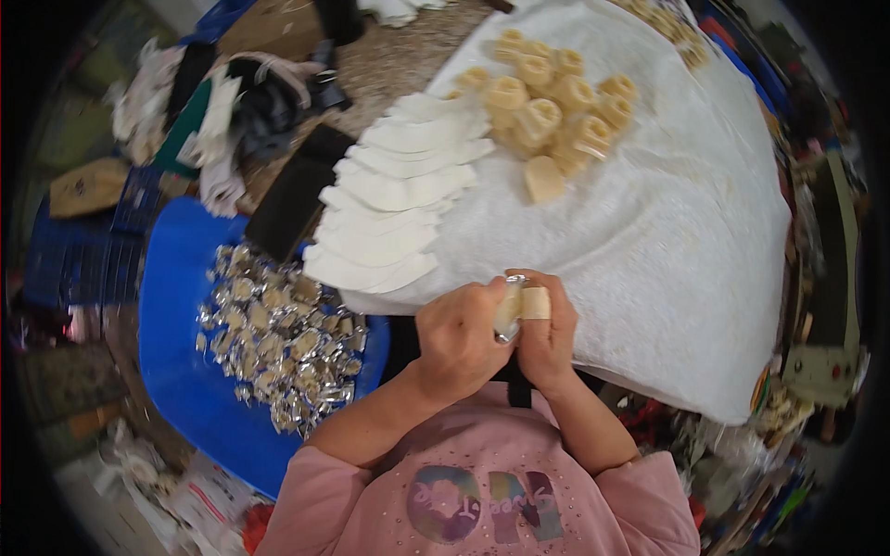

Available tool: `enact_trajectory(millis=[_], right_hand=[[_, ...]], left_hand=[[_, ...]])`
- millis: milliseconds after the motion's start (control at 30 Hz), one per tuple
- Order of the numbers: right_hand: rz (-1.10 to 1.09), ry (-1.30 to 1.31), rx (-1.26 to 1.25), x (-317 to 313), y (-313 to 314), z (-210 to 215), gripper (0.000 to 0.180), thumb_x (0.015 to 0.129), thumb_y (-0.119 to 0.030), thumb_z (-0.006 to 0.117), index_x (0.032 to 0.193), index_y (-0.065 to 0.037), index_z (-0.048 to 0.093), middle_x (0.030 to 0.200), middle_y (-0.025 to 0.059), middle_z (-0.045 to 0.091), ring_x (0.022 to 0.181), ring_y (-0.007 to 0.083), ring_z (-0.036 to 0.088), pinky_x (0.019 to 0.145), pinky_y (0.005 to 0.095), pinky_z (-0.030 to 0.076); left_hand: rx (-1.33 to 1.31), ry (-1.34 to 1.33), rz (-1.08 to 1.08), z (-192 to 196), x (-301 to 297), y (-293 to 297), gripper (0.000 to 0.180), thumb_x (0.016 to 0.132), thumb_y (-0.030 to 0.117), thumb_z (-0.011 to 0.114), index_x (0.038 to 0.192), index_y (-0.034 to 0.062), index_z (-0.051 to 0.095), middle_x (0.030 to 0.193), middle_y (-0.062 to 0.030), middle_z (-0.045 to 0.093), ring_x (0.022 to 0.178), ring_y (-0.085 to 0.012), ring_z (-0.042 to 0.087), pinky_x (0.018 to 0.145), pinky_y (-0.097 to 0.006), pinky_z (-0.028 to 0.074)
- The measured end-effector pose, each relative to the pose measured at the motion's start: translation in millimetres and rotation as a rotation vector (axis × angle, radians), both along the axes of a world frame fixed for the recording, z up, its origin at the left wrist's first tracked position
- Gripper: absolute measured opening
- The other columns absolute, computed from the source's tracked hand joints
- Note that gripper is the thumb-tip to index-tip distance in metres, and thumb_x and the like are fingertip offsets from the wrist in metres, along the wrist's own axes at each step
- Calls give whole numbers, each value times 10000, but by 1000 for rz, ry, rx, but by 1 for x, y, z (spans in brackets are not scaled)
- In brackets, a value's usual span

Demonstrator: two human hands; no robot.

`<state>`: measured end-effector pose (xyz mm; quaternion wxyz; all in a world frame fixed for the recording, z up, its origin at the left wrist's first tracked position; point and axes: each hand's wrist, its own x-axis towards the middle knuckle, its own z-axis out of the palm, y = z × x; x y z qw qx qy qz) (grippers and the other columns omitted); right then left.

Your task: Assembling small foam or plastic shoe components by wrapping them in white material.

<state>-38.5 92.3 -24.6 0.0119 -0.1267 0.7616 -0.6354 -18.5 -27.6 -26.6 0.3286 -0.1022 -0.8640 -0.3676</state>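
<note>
In front of my chest, at the near edge of the white-covered table, my two hands meet around a small cream piece with a shiny silver edge (pixel 507 313). My left hand (pixel 454 334) is closed on its left side, the fingertips partly hidden behind it. My right hand (pixel 547 338) grips the other side with curled fingers. A pale cream band (pixel 535 303) crosses the right fingers; I cannot tell whether it is tape on a finger or part of the piece. Beyond my hands lie a heap of cream, hollow-ended blocks (pixel 547 111) and overlapping white curved strips (pixel 394 195).
A blue tub (pixel 171 343) at the left holds many small silver-and-cream pieces (pixel 283 338). The white cloth (pixel 686 250) covers the table. Dark fabric (pixel 297 190) lies between tub and strips. Blue crates (pixel 79 250) stand far left, and clutter (pixel 742 454) fills the lower right.
</note>
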Motion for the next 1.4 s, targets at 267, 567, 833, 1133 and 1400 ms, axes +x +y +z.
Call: enact_trajectory(millis=[267,567,833,1133,1400], right_hand=[[335,171,94,-39,-20,17,240,860,-111,578,1084,-22,576,896,114,571,806,250,542,715,334,447],[429,451,418,-58,-60,12,288,743,-31,645,1029,-38,609,992,105,538,949,294,472,808,396,378],[486,616,511,-64,-107,19,301,682,-1,632,974,-68,655,954,66,534,951,262,464,784,392,344],[515,603,509,-72,-137,10,238,670,20,591,888,-62,642,921,72,519,953,263,450,825,399,300],[513,657,522,-66,-136,13,192,673,-3,592,859,-41,625,905,72,534,944,260,468,835,413,304]], left_hand=[[143,-186,184,-13,37,-68,521,598,32,803,1049,-9,546,919,-164,623,794,-248,644,710,-305,512],[-282,-320,688,-16,95,-146,544,670,51,686,1188,39,520,974,-145,530,918,-270,538,829,-371,424],[873,-490,178,-4,22,-129,409,877,37,508,1279,29,434,1064,-93,569,936,-130,544,814,-253,419],[599,-317,206,-18,17,-123,413,916,106,535,1293,36,383,1058,-77,541,950,-106,520,811,-233,407],[688,-325,184,-22,18,-125,422,923,97,535,1304,49,361,969,-52,530,861,-93,510,757,-218,408]])
